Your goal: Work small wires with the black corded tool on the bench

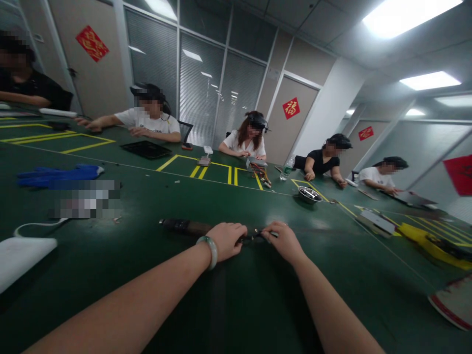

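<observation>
A dark, long tool that looks like an electric screwdriver (191, 227) lies sideways on the green table, its metal tip pointing left. My left hand (228, 238), with a pale bangle at the wrist, is closed around the tool's right-hand part and covers much of it. At the tool's right end, my right hand (282, 238) pinches a small dark piece, perhaps a cord or loop. Its exact form is hidden by the fingers.
Blue gloves (61, 175) and a white device (25, 258) with a cable are at left. A metal bowl (309, 194), a bottle (287, 168) and a yellow tool holder (431, 243) stand farther right. Several people sit across the green table (177, 300).
</observation>
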`<state>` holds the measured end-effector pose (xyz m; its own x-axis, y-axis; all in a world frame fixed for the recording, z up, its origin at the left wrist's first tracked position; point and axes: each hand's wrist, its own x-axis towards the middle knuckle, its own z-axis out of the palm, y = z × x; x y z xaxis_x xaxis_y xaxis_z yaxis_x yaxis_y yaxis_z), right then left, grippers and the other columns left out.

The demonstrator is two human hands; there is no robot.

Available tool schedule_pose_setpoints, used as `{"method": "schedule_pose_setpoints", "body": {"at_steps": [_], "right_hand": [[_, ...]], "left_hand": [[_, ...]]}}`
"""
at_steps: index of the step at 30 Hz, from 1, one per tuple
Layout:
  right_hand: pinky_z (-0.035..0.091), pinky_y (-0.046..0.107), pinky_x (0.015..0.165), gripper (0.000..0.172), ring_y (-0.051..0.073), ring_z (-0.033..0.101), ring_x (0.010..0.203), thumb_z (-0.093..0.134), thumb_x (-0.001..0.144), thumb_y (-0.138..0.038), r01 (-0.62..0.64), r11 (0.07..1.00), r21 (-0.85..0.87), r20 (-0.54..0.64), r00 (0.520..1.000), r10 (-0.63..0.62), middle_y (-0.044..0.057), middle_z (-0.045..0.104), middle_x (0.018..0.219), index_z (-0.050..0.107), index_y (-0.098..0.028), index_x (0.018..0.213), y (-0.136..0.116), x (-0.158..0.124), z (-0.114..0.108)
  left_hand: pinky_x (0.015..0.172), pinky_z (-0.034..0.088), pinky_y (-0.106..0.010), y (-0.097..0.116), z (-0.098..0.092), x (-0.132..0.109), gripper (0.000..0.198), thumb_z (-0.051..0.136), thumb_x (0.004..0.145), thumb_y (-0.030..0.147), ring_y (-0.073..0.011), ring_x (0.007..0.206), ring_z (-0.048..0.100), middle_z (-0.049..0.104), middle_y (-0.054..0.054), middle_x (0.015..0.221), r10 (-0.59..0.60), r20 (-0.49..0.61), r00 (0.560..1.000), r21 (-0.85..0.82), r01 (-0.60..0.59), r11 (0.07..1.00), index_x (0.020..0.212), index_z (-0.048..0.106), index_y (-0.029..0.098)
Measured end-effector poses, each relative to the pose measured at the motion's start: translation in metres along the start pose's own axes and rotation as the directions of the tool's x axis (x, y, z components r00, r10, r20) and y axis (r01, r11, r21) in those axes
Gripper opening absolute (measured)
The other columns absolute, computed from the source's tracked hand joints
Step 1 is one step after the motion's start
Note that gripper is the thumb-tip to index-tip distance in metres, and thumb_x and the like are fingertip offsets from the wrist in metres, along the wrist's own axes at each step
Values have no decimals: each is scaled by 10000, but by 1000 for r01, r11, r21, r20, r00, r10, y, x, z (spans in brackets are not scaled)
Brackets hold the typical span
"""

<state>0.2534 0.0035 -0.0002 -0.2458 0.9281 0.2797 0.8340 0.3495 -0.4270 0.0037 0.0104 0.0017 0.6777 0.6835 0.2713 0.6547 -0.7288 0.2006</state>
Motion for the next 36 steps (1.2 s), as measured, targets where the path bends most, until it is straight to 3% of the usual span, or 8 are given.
{"method": "schedule_pose_setpoints", "body": {"at_steps": [4,10,14,22,29,36], "right_hand": [[434,293,753,194,161,583,808,567,859,-346,2,1000,20,33,999,-3,11,641,891,721,-276,954,-19,-1,0],[422,317,765,179,179,592,815,595,844,-345,-4,999,-36,-55,998,2,2,664,864,719,-299,965,-39,-12,10],[416,332,777,177,186,593,820,584,855,-354,-6,997,-80,-35,999,3,6,671,882,715,-297,960,-39,-21,13],[382,339,774,164,187,575,830,556,885,-321,127,943,-307,13,991,-130,23,660,891,706,-268,925,-43,-21,17],[359,324,760,139,167,569,837,576,889,-282,206,922,-328,0,976,-217,9,659,898,698,-272,957,-46,-21,18],[355,317,763,118,165,573,823,592,875,-248,188,923,-337,-22,978,-207,5,658,887,695,-265,931,-47,-21,16]], "left_hand": [[761,455,-326,1,-1,1,147,549,828,267,-203,879,589,609,-23,937,-8,5,1000,-6,8,1000,969,556,225],[752,447,-325,0,3,3,145,542,869,342,-197,864,591,618,-16,928,-17,-7,1000,-4,17,1000,956,572,230],[745,435,-322,-1,7,6,184,550,875,410,-194,856,589,620,-3,919,-45,-11,999,3,46,999,943,574,241],[724,428,-303,-2,9,8,141,568,877,373,-181,826,589,624,2,911,-23,-14,1000,13,24,1000,917,573,238],[719,437,-297,-2,11,8,114,595,863,348,-177,816,598,632,10,918,20,-32,999,45,-19,999,891,588,238],[735,446,-297,-2,11,8,98,577,869,333,-173,818,605,643,12,910,7,-45,999,15,-6,1000,896,603,242]]}}
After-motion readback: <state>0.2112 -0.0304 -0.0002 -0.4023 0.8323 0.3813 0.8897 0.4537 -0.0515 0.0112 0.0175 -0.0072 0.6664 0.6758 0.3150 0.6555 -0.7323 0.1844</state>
